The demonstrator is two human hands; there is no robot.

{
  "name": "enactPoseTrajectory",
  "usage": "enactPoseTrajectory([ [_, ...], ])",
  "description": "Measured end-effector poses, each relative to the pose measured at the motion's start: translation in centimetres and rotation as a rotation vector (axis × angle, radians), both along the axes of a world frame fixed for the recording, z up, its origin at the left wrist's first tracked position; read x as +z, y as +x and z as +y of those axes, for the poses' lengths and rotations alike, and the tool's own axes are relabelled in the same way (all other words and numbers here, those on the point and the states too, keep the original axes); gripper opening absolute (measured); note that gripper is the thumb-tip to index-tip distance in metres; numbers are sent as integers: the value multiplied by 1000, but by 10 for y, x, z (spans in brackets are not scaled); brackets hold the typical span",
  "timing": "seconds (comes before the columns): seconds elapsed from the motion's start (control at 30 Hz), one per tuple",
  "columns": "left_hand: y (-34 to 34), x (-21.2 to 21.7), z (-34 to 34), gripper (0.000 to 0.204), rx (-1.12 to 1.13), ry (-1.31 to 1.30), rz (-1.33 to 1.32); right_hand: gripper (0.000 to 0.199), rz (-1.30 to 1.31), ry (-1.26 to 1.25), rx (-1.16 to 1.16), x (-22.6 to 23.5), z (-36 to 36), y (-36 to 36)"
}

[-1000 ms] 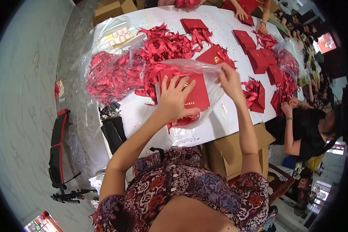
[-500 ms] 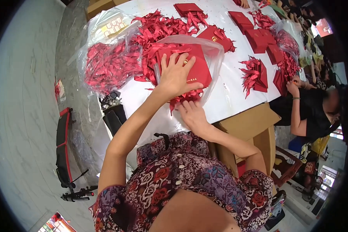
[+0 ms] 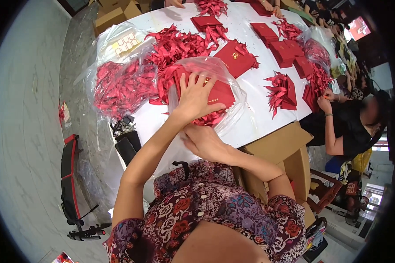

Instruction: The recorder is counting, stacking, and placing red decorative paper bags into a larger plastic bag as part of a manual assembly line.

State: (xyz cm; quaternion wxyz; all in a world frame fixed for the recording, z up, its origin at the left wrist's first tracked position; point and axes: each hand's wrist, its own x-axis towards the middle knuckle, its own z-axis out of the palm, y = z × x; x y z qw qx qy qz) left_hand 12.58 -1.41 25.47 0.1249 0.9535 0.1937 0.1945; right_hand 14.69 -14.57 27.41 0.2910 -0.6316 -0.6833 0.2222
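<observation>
Table (image 3: 267, 109) first — white and crowded with red ribbon bows (image 3: 180, 44), flat red boxes (image 3: 283, 50) and a second bulging bag of bows (image 3: 123, 85) to the left. Near its front edge lies a clear bag (image 3: 232, 116) with a red box (image 3: 219, 93) inside, and the left hand (image 3: 193, 98) presses on it, fingers spread wide. Below, the right hand (image 3: 204, 142) sits at the bag's near edge — grip hidden — so this looks like bagging, and closing the mouth would call for pinning the box steady.
</observation>
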Motion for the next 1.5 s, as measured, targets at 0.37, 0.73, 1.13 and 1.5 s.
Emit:
enactPoseTrajectory([
  [0.37,-4,1,-4,84,-32,-77,16,19,-180,143,275,53,3,21],
  [0.73,7,-3,-2,70,-137,-291,-18,16,-800,-167,511,33,177,56],
  [1.13,3,5,-6,80,-67,-220,166,20,-447,114,437,27,215,50],
  [1.5,3,17,-11,83,-37,7,48,34,-36,-445,-669,-48,31,354],
])
